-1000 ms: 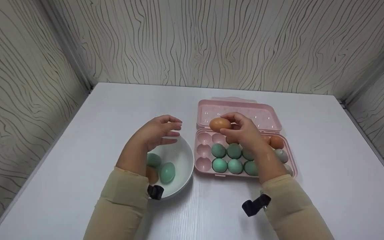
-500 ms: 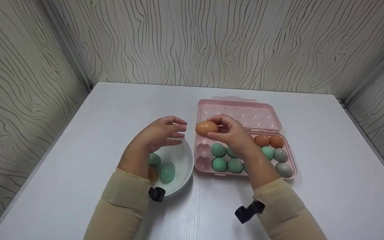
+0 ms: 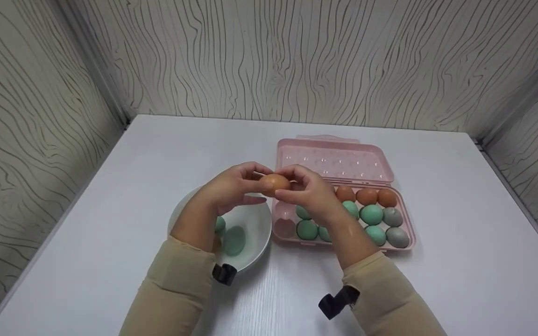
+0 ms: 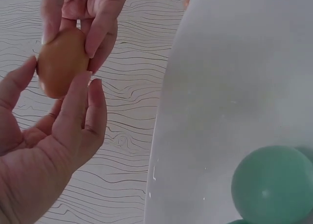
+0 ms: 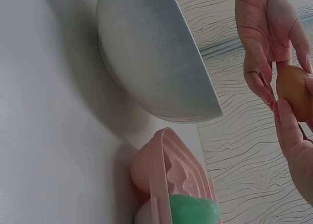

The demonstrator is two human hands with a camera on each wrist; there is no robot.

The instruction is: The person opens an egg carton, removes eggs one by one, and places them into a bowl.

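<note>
A brown egg (image 3: 274,185) is up in the air between both hands, above the gap between bowl and carton. From the right, my right hand (image 3: 313,196) pinches one end of it with thumb and fingers. My left hand (image 3: 227,191) has its thumb and fingertips at the other end, on either side of the shell, as the left wrist view shows with the left hand (image 4: 54,136) below. Under my left forearm stands a white bowl (image 3: 260,228) with green eggs (image 3: 234,241) and part of a brown one. The pink egg carton (image 3: 284,228) lies under my right hand and forearm.
The carton's lid (image 3: 334,161) is folded back behind its base. Brown eggs (image 3: 367,196), green eggs (image 3: 371,214) and greyish eggs (image 3: 397,237) fill most visible pockets; bare ones show at the left end. A patterned wall (image 3: 278,60) rises behind the white table (image 3: 460,224).
My right hand has carried the brown egg leftward from over the carton. My left hand has moved slightly right, and its fingers have come onto the egg.
</note>
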